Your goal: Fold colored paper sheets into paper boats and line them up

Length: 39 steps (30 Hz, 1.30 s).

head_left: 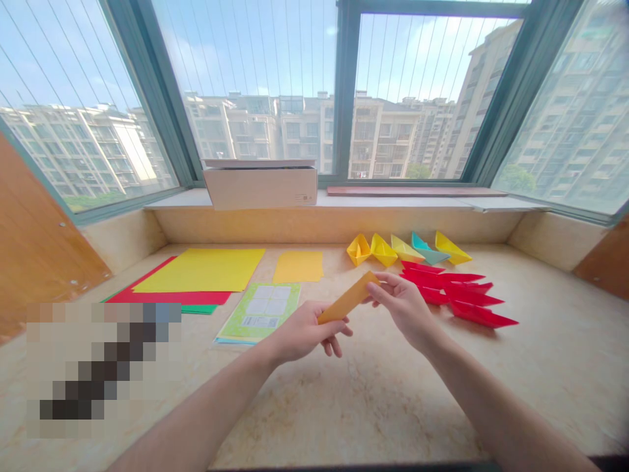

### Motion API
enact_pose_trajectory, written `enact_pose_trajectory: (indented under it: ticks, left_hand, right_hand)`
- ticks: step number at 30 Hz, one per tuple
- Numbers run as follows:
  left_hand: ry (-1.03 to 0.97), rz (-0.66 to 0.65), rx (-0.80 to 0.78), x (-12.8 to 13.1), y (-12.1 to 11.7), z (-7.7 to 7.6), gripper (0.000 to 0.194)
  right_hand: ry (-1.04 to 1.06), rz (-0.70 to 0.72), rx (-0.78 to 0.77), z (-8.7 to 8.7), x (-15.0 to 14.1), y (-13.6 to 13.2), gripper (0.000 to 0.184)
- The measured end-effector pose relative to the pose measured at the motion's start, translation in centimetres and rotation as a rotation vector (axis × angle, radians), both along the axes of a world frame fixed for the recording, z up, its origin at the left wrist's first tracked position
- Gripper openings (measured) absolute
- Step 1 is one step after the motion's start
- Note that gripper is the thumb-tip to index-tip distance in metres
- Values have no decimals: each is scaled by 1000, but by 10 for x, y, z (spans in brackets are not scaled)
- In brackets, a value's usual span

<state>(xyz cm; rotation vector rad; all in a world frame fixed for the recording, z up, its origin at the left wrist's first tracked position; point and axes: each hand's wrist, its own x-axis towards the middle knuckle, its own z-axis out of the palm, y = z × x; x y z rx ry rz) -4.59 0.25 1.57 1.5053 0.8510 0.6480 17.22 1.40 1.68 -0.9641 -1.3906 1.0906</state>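
Note:
A narrow folded strip of orange-yellow paper [348, 298] is held up at a slant above the counter. My left hand [305, 331] pinches its lower left end, thumb on top and fingers beneath. At its upper right end, my right hand [400, 303] grips the corner between thumb and fingertips. Several red folded paper boats [474, 298] lie just beyond and to the right of my right hand. Behind them stands a row of paper boats in yellow [383, 250], orange [358, 250] and teal [428, 252].
A yellow-orange paper square [298, 267] lies behind my left hand. Left of it are large yellow [199, 270], red [167, 292] and green sheets, plus a green-patterned paper packet [263, 311]. A white box [260, 187] stands on the sill. A blurred-out dark object [101, 370] lies front left.

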Motion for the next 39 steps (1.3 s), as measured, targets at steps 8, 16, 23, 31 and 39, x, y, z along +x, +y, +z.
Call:
enact_pose_trajectory:
  ticks: [8,16,23,31,39]
  left_hand:
    - [-113,12,-140,6,-7,-2,33]
    - [-160,58,-154,10,-7,-4,35]
    - [-155,99,-129,10,-8,1,37]
    - [-399,346,48,8,-2,-1,29]
    - [-407,449,144,3,4,-2,28]
  right_hand:
    - [-2,301,-58,-3,-13,-10,31]
    - [12,149,-37,-8,-18,-11,35]
    - [126,115,-100,-13,-15,-8,35]
    - [295,120,-233,-10,-9,-3,31]
    - [350,98,-201,-12,-8,-2,22]
